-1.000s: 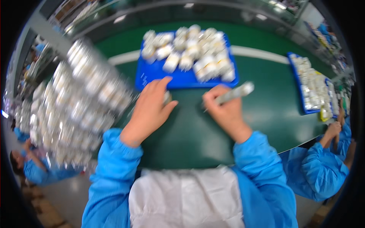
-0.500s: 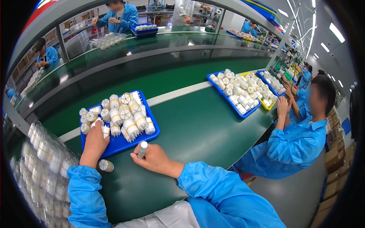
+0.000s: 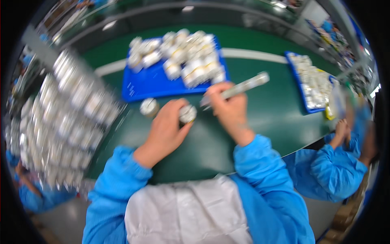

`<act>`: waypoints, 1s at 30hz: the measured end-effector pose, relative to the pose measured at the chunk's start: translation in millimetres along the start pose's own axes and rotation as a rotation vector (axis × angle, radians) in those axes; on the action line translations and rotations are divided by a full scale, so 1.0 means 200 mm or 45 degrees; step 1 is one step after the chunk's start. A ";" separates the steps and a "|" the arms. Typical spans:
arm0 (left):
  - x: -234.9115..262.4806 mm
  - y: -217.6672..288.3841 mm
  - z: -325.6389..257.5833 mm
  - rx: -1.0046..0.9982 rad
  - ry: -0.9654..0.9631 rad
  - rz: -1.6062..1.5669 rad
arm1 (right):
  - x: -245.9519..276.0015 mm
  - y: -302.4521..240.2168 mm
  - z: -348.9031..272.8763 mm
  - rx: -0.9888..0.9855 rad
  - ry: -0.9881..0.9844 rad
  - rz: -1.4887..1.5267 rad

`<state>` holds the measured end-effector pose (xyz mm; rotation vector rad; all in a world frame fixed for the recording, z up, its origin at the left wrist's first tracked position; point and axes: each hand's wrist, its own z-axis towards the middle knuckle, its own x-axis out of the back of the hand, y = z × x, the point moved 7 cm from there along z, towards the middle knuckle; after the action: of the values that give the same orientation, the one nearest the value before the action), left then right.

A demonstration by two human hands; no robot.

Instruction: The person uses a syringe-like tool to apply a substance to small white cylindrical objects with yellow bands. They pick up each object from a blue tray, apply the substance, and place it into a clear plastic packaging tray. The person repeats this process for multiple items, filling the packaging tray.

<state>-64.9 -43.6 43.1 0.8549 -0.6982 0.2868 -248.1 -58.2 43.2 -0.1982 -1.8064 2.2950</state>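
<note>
My left hand (image 3: 162,130) grips a small white cylindrical part (image 3: 188,114), its segmented round end facing up, just above the green work surface. In my right hand (image 3: 232,110) is a white pen (image 3: 247,84), its thin tip slanting down toward the part but apart from it. Beside my left hand a second cylindrical part (image 3: 149,107) stands on the surface. Beyond both hands lies a blue tray (image 3: 150,84), with several such white parts (image 3: 197,55) banded in yellow crowded toward its far and right sides. Motion blurs the finer detail.
Clear plastic packs (image 3: 67,122) of similar white parts are stacked at the left. Farther right on the green table (image 3: 268,118) stands another filled blue tray (image 3: 302,87), beside a yellow one. A co-worker in a blue sleeve (image 3: 337,171) sits at the right.
My left hand has drawn back from the tray with a white part. My right hand has turned the pen toward it. The view has swung, bringing the tray farther right.
</note>
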 end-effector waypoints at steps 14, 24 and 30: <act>-0.07 -0.08 -0.02 0.037 -0.104 -0.129 | -0.10 0.02 -0.04 0.255 -0.222 -0.267; -0.06 -0.09 0.00 0.015 -0.011 -0.098 | -0.10 0.04 -0.04 0.165 -0.209 -0.238; -0.07 -0.08 -0.03 0.095 -0.043 -0.284 | -0.10 0.05 -0.04 0.042 -0.262 -0.189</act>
<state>-65.8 -48.7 22.4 1.0018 -0.6198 0.0991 -228.4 -58.2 31.2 0.1776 -1.8063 2.3097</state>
